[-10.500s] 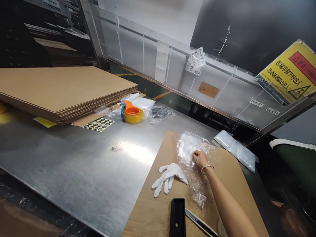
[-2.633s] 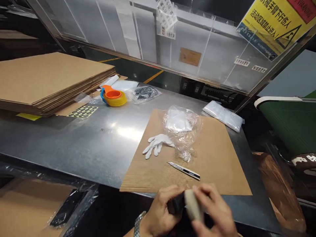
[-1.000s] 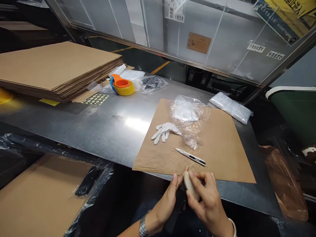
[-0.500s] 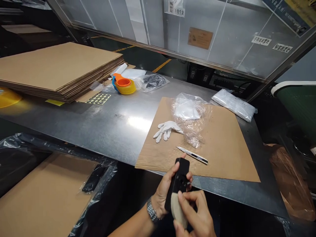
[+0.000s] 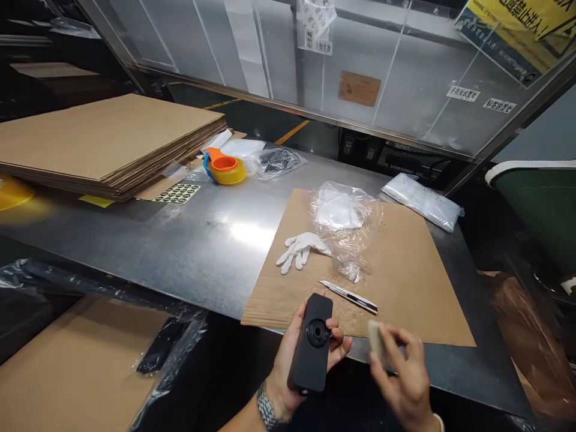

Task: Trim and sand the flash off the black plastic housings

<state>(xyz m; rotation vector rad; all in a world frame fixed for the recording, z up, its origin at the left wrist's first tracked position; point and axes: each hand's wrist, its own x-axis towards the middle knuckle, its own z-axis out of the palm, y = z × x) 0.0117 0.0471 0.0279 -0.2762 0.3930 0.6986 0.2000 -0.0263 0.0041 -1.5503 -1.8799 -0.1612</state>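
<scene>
My left hand (image 5: 285, 366) is wrapped round a black oblong device (image 5: 310, 360) with a round socket in its face, held in front of the table edge. To the right, apart from the device, my right hand (image 5: 405, 375) pinches a beige pad (image 5: 374, 341), slightly blurred; its exact kind is unclear. Beyond the hands a utility knife (image 5: 348, 296) lies on a cardboard sheet (image 5: 418, 288). A white glove (image 5: 302, 249) and a clear plastic bag (image 5: 344, 222) with white material inside rest farther back on the sheet.
Stacked cardboard sheets (image 5: 117, 138) stand on the metal table (image 5: 198, 240) at the left. Near them are a tape dispenser (image 5: 225, 168), a sticker sheet (image 5: 177, 193) and a bag of black items (image 5: 276, 162). A plastic-wrapped pack (image 5: 420, 201) lies back right. A lined box (image 5: 90, 366) sits lower left.
My right hand has moved right with the beige pad, away from the black device. The device's face with its round socket is now uncovered. The view has tilted up slightly.
</scene>
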